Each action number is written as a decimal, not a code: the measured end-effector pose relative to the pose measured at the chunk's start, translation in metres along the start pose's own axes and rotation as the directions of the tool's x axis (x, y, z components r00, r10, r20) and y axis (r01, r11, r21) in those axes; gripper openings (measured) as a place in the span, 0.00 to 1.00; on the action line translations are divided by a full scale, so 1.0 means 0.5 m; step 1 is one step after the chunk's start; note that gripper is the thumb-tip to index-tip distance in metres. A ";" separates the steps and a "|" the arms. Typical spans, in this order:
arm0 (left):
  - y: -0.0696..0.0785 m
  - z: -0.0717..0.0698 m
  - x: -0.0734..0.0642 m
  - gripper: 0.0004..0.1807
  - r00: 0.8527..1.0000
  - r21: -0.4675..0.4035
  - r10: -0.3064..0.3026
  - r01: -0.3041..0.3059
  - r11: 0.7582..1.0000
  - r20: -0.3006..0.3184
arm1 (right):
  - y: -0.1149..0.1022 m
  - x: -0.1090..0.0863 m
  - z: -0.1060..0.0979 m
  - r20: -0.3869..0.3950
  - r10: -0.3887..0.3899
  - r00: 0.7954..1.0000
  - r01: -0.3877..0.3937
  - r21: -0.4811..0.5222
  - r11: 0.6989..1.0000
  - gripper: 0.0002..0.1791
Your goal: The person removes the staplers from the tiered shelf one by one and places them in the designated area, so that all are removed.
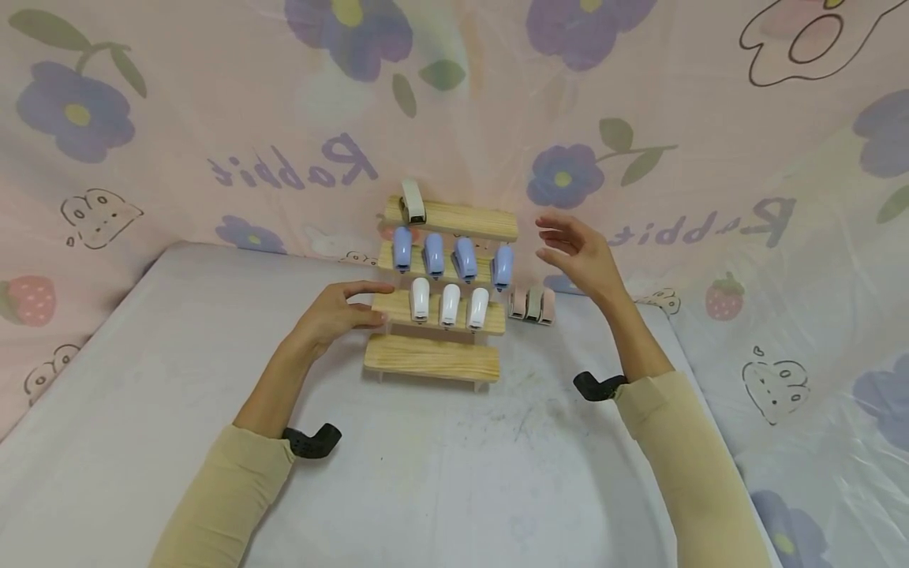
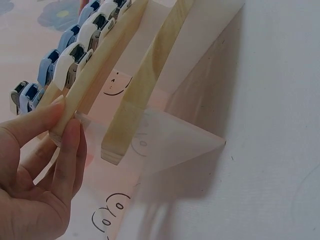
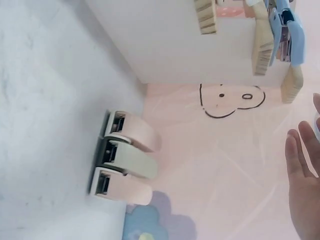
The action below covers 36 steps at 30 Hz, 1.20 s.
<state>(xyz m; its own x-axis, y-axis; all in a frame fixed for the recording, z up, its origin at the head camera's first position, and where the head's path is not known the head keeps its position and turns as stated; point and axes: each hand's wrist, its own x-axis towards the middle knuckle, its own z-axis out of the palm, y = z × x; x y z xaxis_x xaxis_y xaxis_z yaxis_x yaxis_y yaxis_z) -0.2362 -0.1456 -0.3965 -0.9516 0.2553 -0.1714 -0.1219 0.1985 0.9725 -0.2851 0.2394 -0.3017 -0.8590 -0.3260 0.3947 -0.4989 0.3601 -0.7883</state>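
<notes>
A tiered wooden display rack [image 1: 432, 359] stands at the back of the table. My left hand [image 1: 334, 315] pinches the left end of its second-lowest board [image 2: 107, 60] between thumb and fingers. On that board sit three white mini staplers [image 1: 450, 305]. Several blue mini staplers [image 1: 465, 258] line the board above, and one pale grey stapler [image 1: 413, 202] is at the left of the top board. My right hand [image 1: 578, 252] hovers right of the rack's upper boards, fingers loosely bent, with nothing visible in its grasp. In the right wrist view, only part of that hand [image 3: 306, 185] shows.
Right of the rack, three staplers stand side by side on the white table [image 1: 440, 489]: a pink one [image 3: 122, 187], a grey-green one [image 3: 132, 157] and another pink one [image 3: 135, 131]. A printed curtain [image 1: 461, 118] hangs close behind the rack.
</notes>
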 end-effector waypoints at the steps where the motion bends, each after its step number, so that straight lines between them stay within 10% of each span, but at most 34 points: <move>1: 0.000 0.000 0.000 0.29 1.000 0.001 0.000 0.000 1.000 0.000 | -0.005 0.004 0.001 0.003 -0.002 1.000 0.002 0.000 1.000 0.27; 36: -0.002 0.000 -0.001 0.29 1.000 -0.003 -0.017 0.017 1.000 -0.012 | -0.088 0.100 0.088 0.118 -0.097 0.988 0.087 0.090 0.992 0.29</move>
<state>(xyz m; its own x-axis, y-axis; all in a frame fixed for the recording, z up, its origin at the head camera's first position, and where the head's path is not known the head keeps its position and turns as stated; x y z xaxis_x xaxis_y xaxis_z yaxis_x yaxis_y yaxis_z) -0.2359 -0.1459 -0.3974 -0.9527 0.2406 -0.1859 -0.1388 0.1999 0.9699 -0.3009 0.1690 -0.2680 -0.7868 -0.4602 0.4114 -0.5594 0.2499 -0.7904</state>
